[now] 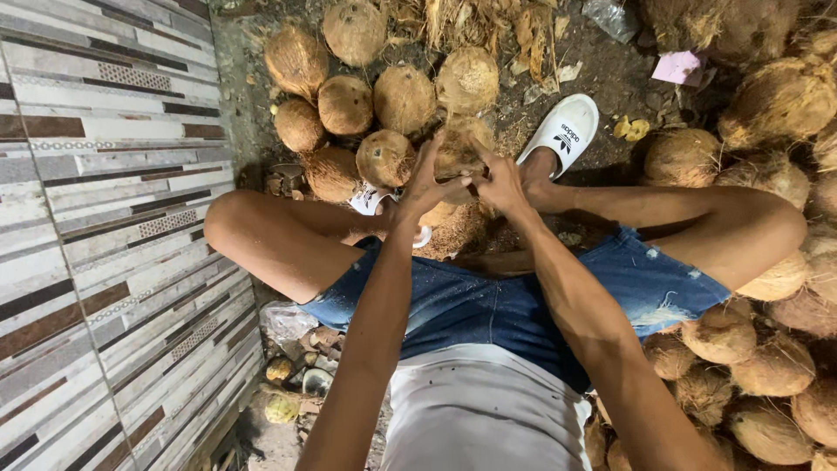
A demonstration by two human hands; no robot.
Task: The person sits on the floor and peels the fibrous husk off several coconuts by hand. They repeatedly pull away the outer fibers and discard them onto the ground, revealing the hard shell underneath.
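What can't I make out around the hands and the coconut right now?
- Head view: coconut mostly covered by left hand and right hand; grip unclear.
- What lies under it: hidden by hands and husk.
- Right-side coconut pile: cut off by the frame edge.

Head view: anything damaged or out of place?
Nothing alarming. Torn husk fibre litters the dirt behind the coconut pile. The left hand and right hand grip a partly stripped coconut. A pink scrap lies among the shells.
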